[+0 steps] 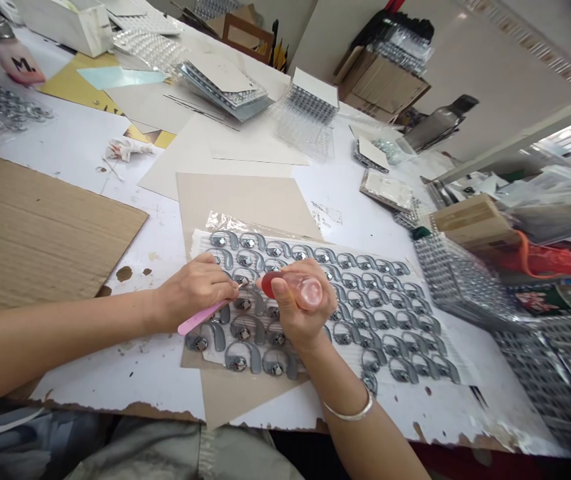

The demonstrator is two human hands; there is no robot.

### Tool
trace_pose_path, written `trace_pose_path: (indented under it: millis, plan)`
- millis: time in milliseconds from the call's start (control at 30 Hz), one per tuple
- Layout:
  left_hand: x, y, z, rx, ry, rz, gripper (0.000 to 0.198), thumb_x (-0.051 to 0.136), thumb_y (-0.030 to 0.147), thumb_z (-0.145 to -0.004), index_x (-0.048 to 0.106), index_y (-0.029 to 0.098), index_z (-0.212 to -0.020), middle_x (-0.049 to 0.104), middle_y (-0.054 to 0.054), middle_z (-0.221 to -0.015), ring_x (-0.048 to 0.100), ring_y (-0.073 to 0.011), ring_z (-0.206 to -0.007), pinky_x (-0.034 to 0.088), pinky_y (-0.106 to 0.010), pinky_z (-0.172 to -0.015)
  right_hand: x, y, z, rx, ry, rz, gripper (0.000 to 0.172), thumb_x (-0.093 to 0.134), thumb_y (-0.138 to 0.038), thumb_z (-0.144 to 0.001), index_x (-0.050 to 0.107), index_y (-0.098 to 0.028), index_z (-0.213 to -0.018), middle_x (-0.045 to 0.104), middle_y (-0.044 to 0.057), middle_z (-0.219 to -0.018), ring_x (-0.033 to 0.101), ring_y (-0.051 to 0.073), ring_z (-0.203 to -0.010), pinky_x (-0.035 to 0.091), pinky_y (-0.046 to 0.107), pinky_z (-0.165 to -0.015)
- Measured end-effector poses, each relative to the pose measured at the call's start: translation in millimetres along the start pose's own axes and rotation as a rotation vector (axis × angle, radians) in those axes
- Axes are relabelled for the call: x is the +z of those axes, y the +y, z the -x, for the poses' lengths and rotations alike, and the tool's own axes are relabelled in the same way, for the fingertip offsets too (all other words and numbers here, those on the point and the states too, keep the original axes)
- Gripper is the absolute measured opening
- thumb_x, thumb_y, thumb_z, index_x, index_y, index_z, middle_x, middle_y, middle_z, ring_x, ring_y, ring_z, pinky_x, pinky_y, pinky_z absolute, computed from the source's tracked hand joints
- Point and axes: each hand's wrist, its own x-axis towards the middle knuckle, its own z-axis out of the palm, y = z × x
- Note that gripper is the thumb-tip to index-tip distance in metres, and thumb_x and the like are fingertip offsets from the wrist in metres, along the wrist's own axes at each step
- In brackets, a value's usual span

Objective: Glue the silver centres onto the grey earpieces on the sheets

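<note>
Rows of small grey hook-shaped parts (248,330), each with a shiny round piece, lie on a white sheet in front of me. My left hand (209,287) is closed around a thin tool with a pink handle (200,318), its tip pointing at one part in the left half of the rows. In my right hand (298,307) is a small clear squeeze bottle (308,293) with a red cap end (268,285), tilted so its nozzle comes close to the tool's tip. Whether nozzle and part touch, I cannot tell.
Brown cardboard (40,233) lies on the left of the table. Beige card sheets (245,197) extend behind the parts. Stacks of bubbled clear trays (460,273) stand at the right, and a pink-based bottle (18,57) sits at the far left. The table's front edge (155,412) is worn.
</note>
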Motion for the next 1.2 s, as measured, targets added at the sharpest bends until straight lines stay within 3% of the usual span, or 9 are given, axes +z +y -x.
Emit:
trace_pose_path:
  millis: [600,900,1200]
  plan:
    - [-3.7,-4.2,0.3,-0.194,-0.048,0.202,0.01,0.055,0.022,-0.091,0.062,0.017,-0.084,0.069,0.0,-0.073,0.062,-0.0118,-0.066,0.038,-0.029,-0.072,0.3,0.6,1.1,-0.043,-0.007,-0.006,0.015,0.067,-0.021,-0.079,0.055,-0.018,-0.088,0.058,0.001,-0.071,0.052,0.013,-0.06,0.045,0.03,-0.054]
    - [-5.5,-6.7,-0.1,-0.313,-0.072,0.307,0.005,0.061,0.02,-0.087,0.065,0.018,-0.086,0.071,0.001,-0.08,0.065,-0.0117,-0.073,0.038,-0.029,-0.08,-1.2,0.8,1.5,-0.031,0.016,-0.039,0.016,0.067,-0.018,-0.076,0.056,-0.017,-0.087,0.058,0.001,-0.07,0.053,0.013,-0.06,0.044,0.03,-0.055]
    - [-9.2,-9.5,-3.7,-0.352,-0.11,0.327,0.008,0.062,0.024,-0.087,0.069,0.019,-0.084,0.07,0.002,-0.071,0.062,-0.0103,-0.064,0.04,-0.028,-0.079,-1.0,0.2,1.1,-0.032,-0.012,0.01,0.013,0.066,-0.022,-0.079,0.055,-0.018,-0.085,0.058,0.001,-0.071,0.052,0.013,-0.059,0.045,0.03,-0.054]
